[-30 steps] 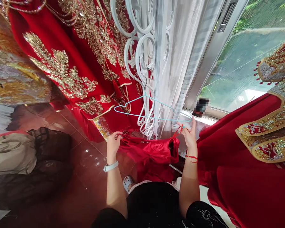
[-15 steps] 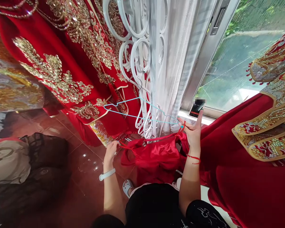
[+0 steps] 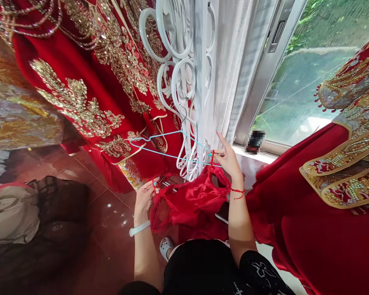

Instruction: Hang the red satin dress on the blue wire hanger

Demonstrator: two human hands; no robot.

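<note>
A thin light-blue wire hanger hangs by its hook at the white scrollwork. A shiny red garment with straps, seemingly a dress, spreads between my hands below it. My left hand pinches one red strap in a small loop, below and apart from the hanger's left end. At the hanger's right end, my right hand pinches the other strap, which lies around or against the wire; I cannot tell which. Its index finger points up. The garment's lower part hangs toward the floor.
White metal scrollwork rises ahead, beside a sheer white curtain. Red gowns with gold beading hang at left, and an embroidered red costume at right. A partly blurred phone stands on the window ledge. Dark tulle lies at left.
My right hand has moved left with its strap along the hanger's right end. My left hand has turned, lifting its strap into a visible loop. The garment has shifted slightly left.
</note>
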